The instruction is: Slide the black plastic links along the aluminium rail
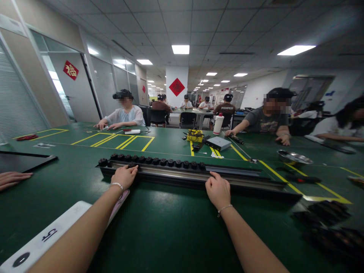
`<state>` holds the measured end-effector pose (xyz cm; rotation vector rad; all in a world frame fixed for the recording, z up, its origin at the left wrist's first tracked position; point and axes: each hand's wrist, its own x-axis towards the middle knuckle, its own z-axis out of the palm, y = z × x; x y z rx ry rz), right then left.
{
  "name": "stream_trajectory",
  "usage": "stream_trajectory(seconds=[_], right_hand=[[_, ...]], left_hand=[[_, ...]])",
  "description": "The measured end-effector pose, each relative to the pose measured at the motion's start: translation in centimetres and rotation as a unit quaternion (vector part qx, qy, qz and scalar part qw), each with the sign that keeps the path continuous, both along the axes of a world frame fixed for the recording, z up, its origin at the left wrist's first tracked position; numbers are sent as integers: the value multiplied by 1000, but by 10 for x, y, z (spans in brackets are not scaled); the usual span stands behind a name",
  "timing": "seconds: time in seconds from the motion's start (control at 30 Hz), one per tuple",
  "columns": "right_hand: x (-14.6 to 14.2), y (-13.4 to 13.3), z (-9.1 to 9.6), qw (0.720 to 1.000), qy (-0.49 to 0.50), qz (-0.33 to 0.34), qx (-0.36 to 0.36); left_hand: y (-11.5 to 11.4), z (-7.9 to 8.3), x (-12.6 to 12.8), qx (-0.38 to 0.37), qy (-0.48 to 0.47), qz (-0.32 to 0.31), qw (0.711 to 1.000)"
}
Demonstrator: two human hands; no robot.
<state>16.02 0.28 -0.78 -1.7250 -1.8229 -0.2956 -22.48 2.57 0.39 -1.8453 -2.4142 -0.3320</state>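
A long black channel (182, 177) with a shiny metallic groove lies across the green table in front of me. Along a second rail behind it stands a row of small black knob-like parts (163, 162). Near the left end, my left hand (124, 177) is closed, its fingertips on a small black part (132, 165) in the front channel. My right hand (218, 189) grips the near edge of that channel right of its middle, index finger reaching over the rim and other fingers curled. Its thumb is hidden.
A white device (54, 237) lies under my left forearm. Dark piles of parts (330, 212) sit at right. A metal bowl (295, 156), grey box (218, 143) and white bottle (218, 124) stand farther back. Another person's hand (13, 179) rests at left; co-workers sit opposite.
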Motion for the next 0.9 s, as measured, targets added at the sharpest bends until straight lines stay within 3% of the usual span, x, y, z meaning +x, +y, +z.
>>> stream_trajectory(seconds=[0.5,0.9], right_hand=[[1,1,0,1000,5,2,-7],[0,0,1,1000,-1,-3,-5]], left_hand=[[1,-3,1,2,-2,-2,1000],[-5,7,10,-21,0,-4,1000]])
